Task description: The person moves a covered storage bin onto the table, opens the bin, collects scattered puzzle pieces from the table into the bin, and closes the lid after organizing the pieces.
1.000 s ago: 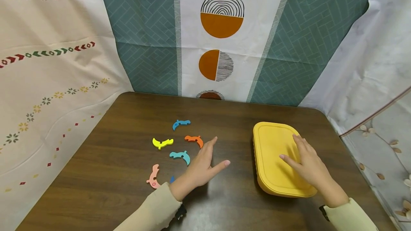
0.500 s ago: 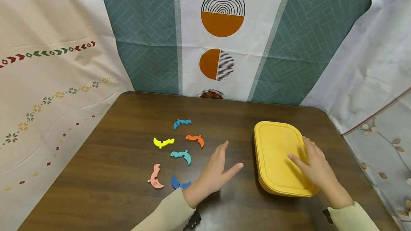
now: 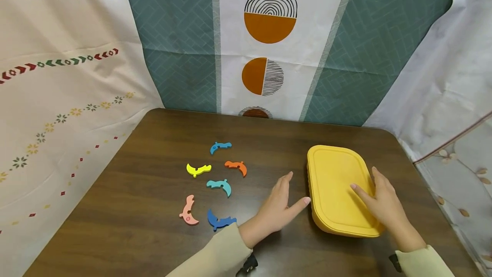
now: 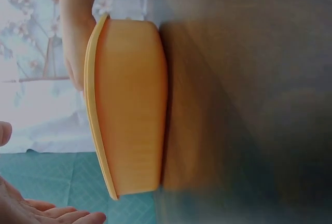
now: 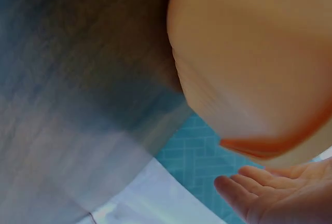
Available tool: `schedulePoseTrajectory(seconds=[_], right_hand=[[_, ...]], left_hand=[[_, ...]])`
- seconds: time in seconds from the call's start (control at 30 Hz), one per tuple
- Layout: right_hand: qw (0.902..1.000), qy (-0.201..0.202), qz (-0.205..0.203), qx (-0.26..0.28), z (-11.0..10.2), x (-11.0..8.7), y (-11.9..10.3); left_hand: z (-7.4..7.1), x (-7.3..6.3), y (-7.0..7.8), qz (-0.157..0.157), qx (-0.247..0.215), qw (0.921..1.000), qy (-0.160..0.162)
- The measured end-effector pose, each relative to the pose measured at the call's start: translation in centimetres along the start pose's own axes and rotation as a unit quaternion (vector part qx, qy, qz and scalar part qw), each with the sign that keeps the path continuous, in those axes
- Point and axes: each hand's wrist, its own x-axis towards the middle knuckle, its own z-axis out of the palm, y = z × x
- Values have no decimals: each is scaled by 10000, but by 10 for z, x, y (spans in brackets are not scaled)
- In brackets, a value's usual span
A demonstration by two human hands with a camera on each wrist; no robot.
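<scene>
No word, label, brand or number can be read in any view. In the head view, a small round mark is borne by the pink piece [image 3: 188, 211], at seven o'clock from the centre, and another by the light blue piece [image 3: 221, 147], between seven and eight o'clock; both are too small to be made out. Between nine and ten o'clock, a row of red and green chevrons [image 3: 59, 62] is printed on the cream cloth [image 3: 69, 25].

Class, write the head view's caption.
Left hand and right hand flank a yellow box; six coloured pieces lie further left.
</scene>
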Motion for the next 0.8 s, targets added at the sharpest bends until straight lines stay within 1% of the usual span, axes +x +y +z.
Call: schedulePoseTrajectory(seconds=[0.13,0.27,0.43,0.6,0.8], right_hand=[[9999,27,108,45,2,-2,7],[9998,34,188,106,4,-1,12],[9993,-37,285,249,5,0,14],[9987,-182,378,279,7,0,16],[9970,-427,549,346,9,0,15]], left_hand=[[8,6,5,-13,8,10000,-68],[15,12,5,-11,6,10000,-86],[22,17,2,-159,247,9995,-91],[30,19,3,-361,250,9987,-271],[36,19,3,-378,295,9980,-417]])
